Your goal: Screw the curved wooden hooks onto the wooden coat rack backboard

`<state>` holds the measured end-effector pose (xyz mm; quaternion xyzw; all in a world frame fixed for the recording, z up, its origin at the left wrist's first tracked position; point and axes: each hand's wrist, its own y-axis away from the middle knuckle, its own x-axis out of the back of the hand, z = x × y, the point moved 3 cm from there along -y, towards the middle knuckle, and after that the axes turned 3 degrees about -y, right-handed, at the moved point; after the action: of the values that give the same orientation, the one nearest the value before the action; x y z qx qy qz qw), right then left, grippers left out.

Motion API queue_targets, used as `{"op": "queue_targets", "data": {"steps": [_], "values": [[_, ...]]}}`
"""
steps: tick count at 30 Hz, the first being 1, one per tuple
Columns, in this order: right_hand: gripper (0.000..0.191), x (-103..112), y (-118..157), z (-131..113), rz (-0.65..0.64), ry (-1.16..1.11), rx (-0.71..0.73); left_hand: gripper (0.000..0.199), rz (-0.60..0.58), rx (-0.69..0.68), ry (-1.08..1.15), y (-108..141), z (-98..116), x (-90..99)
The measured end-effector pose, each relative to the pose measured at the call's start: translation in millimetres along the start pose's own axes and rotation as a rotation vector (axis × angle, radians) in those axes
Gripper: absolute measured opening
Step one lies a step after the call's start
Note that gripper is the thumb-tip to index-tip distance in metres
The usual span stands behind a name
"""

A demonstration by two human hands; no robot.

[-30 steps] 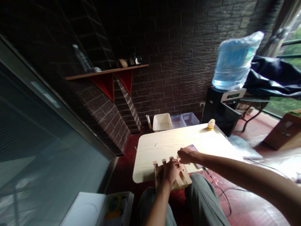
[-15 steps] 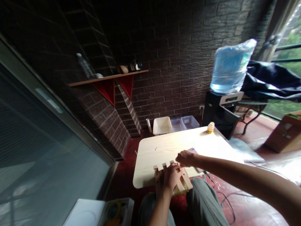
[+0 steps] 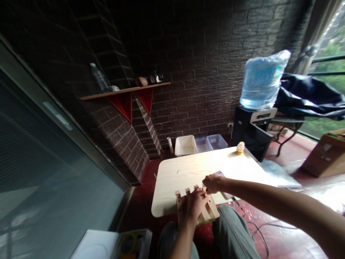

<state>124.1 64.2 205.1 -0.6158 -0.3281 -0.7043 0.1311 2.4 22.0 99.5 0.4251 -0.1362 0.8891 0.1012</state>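
Observation:
A small slatted wooden frame [image 3: 213,209] lies at the near edge of the pale table, above my knees, its slat ends pointing away from me. My left hand [image 3: 196,203] lies over the middle slats with its fingers curled onto them, holding the frame. At the frame's far right corner, my right hand [image 3: 212,182] is closed, its fingertips against or just above a slat end. What it pinches, if anything, is hidden. Beneath my right wrist a flat, phone-like purple-white thing [image 3: 219,173] lies partly covered.
On the table [image 3: 167,181] are a small dark, thin piece [image 3: 178,171] and a yellow-capped bottle [image 3: 240,148]. Plastic bins [image 3: 185,145] stand behind it, a water dispenser [image 3: 249,126] at the back right. An open box [image 3: 134,241] sits low left; cables [image 3: 260,233] cross the floor right.
The view has shifted very slightly. Both hands stay at almost the same places on the wooden frame, with the right hand only marginally moved.

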Motion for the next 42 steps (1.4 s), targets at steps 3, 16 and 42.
{"op": "queue_targets", "data": {"steps": [3,16,42], "values": [[0.029,2.2,6.9,-2.5,0.041,0.043,0.057,0.014,0.012,-0.012,0.003,0.6,-2.1,-2.7],[0.027,-21.2,-4.7,1.6,0.001,0.009,-0.006,0.016,-0.004,-0.020,0.022,0.0,1.9,2.5],[0.025,-17.1,1.3,0.9,0.015,-0.001,0.066,0.016,-0.024,0.026,0.080,-0.4,1.9,1.3]]}}
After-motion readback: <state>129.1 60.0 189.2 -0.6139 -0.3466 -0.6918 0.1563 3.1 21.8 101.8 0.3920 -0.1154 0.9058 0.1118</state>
